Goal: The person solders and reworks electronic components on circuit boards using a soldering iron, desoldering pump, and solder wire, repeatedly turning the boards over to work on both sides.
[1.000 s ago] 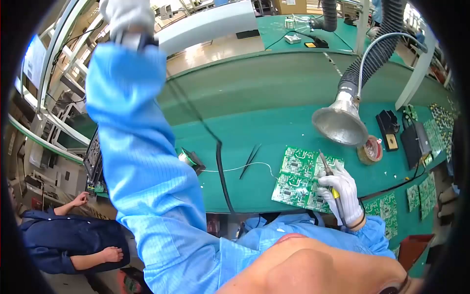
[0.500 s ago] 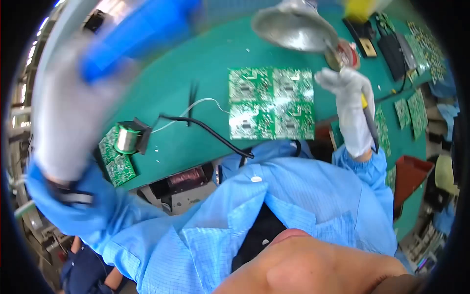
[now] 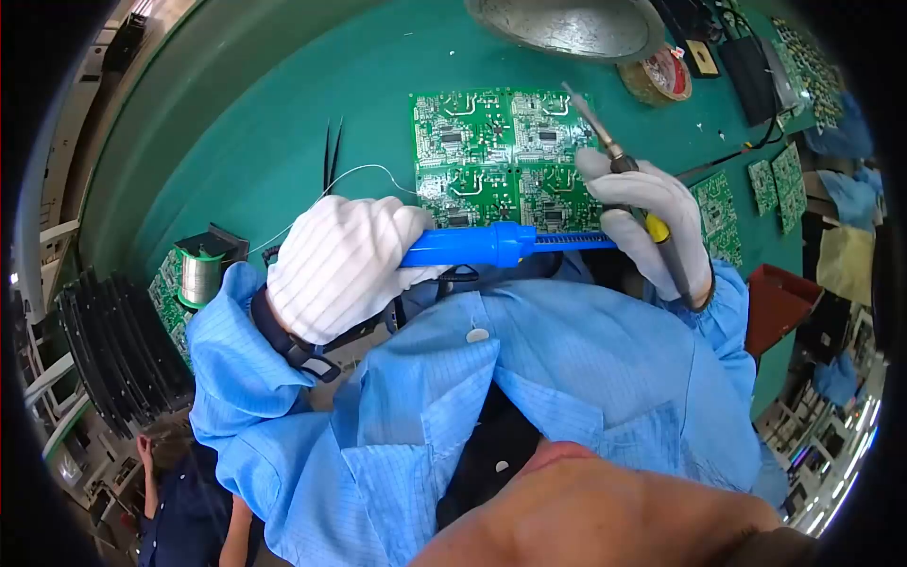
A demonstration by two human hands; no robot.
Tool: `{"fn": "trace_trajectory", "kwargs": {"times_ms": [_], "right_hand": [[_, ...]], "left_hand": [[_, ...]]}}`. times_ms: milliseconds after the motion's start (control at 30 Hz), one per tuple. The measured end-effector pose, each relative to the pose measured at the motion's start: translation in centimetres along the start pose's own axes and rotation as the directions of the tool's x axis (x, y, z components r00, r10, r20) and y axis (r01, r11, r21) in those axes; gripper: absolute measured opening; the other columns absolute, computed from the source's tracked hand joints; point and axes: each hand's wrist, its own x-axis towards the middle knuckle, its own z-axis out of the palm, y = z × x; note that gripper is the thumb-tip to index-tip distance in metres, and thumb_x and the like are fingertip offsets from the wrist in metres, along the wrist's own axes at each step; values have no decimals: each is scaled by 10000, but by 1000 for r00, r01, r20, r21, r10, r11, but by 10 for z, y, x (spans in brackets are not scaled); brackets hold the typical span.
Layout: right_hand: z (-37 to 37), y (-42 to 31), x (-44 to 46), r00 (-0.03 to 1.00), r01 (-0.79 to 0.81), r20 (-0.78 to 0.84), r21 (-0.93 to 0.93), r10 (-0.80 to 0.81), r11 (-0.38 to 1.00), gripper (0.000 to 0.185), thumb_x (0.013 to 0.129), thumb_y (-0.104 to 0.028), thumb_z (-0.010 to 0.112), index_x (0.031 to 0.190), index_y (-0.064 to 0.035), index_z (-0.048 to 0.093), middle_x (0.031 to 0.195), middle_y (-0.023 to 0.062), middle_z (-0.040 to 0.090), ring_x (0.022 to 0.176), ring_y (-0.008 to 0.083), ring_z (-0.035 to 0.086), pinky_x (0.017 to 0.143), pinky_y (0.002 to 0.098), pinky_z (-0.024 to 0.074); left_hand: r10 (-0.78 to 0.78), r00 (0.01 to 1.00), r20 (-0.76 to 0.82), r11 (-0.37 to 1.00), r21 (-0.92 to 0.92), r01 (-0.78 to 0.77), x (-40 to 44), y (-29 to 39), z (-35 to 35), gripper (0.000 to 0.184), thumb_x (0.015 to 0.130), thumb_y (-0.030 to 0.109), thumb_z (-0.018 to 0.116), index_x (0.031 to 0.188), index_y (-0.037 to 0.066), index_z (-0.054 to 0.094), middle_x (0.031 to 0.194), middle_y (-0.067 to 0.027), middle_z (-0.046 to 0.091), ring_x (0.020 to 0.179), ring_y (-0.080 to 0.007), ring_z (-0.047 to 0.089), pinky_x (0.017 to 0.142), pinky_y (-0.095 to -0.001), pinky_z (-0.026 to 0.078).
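My left hand (image 3: 345, 265), in a white glove, is wrapped round the blue barrel of a solder sucker (image 3: 463, 248) held level above the table's front edge. Its plunger rod points right and ends at my right hand (image 3: 657, 217); whether they touch I cannot tell. That gloved hand is closed on a soldering iron (image 3: 599, 126), whose tip points up and left and whose yellow and black handle runs down past the palm. Behind both hands lies a panel of green circuit boards (image 3: 463, 142), its lower right part partly covered by my right hand.
Black tweezers (image 3: 333, 156) and a solder spool (image 3: 200, 276) with its wire lie on the left. A metal lamp shade (image 3: 572, 26) hangs at the back over the green table, near a round tin (image 3: 655, 77). A red-brown tray (image 3: 779, 307) and more boards (image 3: 792, 184) are right.
My left hand came down and inward with the solder sucker, which now lies level before my chest. My right hand moved slightly left and down, and the iron's tip shows over the boards.
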Motion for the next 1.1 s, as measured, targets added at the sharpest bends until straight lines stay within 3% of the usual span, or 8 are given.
{"fn": "trace_trajectory", "kwargs": {"times_ms": [100, 167, 200, 267, 500, 667, 1033, 1100], "right_hand": [[16, 17, -28, 926, -216, 15, 839, 376, 499, 348, 1107, -298, 508, 1264, -6, 616, 1277, 260, 670, 1089, 355, 707, 975, 461, 577], [41, 14, -13, 915, 142, -151, 988, 374, 51, 413, 1129, -370, 403, 1346, -45, 536, 1295, 287, 654, 1154, 416, 681, 998, 523, 558], [53, 12, -11, 914, 137, -147, 989, 377, 55, 413, 1129, -370, 403, 1346, -45, 536, 1295, 287, 654, 1154, 416, 681, 998, 523, 558], [69, 13, -11, 924, 111, -242, 910, 297, 400, 370, 1130, -448, 329, 1249, -157, 524, 1293, 285, 651, 1156, 447, 668, 998, 622, 535], [56, 25, -15, 962, 216, -260, 545, -82, 810, 382, 1145, -363, 336, 1290, -57, 512, 1148, 356, 685, 1134, 465, 677, 1036, 572, 492], [83, 7, 5, 911, 218, -357, 841, 205, 495, 384, 1140, -331, 355, 1313, -11, 479, 1250, 314, 655, 1159, 419, 674, 1064, 552, 501], [89, -27, 15, 896, -163, -132, 789, 423, 592, 517, 1124, -404, 410, 1231, 64, 600, 1205, 223, 708, 1060, 239, 702, 948, 386, 555], [67, -3, 29, 962, -203, 48, 783, 269, 588, 511, 1128, -440, 306, 1296, 9, 482, 1265, 293, 639, 1253, 459, 616, 1041, 564, 521]], "left_hand": [[61, 998, -33, 987, 152, -56, 9, 0, 7, 280, 800, 249, 784, 1030, 107, 710, 813, -67, 669, 766, -276, 685, 661, -404, 508], [70, 970, -232, 924, 382, 25, 17, 7, 32, 250, 820, 184, 715, 1058, 112, 688, 780, -32, 627, 735, -219, 664, 640, -370, 483], [180, 928, -327, 882, 471, -5, 24, 6, 46, 111, 791, 170, 634, 799, 162, 523, 671, 2, 437, 621, -144, 519, 525, -328, 370], [204, 883, -424, 883, 469, 21, 27, 6, 55, 154, 783, 159, 638, 756, 168, 486, 665, 3, 407, 617, -136, 492, 526, -330, 362], [184, 926, -330, 917, 398, -41, 24, 10, 51, 205, 804, 154, 641, 705, 163, 462, 654, 1, 390, 582, -136, 464, 509, -333, 359], [35, 917, -398, 929, 350, 117, 24, 33, 57, 214, 887, 242, 702, 780, 157, 539, 699, -3, 492, 617, -170, 558, 555, -350, 422], [7, 929, -371, 973, 216, 79, 34, 60, 81, 47, 899, 100, 627, 854, 87, 624, 609, -36, 510, 531, -201, 581, 488, -367, 439], [-15, 934, -356, 971, 217, 98, 35, 53, 78, 36, 872, 128, 683, 880, 125, 648, 637, -53, 564, 541, -229, 605, 508, -381, 471]]}}
